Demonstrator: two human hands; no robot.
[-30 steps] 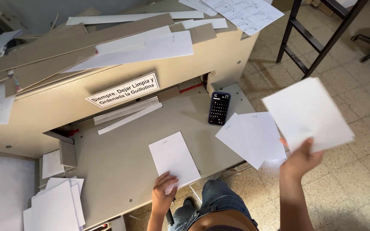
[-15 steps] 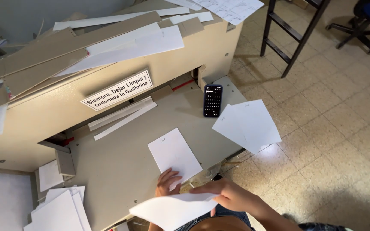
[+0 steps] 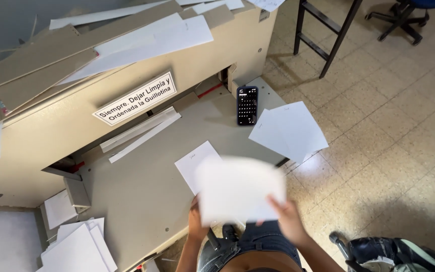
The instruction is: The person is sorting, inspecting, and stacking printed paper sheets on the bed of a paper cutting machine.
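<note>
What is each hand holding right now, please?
Left hand: holding the blurred white sheet by its left edge.
Right hand: holding the same sheet.

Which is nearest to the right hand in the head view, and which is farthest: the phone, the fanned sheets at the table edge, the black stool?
From the right hand:
1. Fanned sheets, just above it, overhanging the table's right edge.
2. Phone, further up on the table, near the machine body.
3. Black stool, far up on the tiled floor.
</note>
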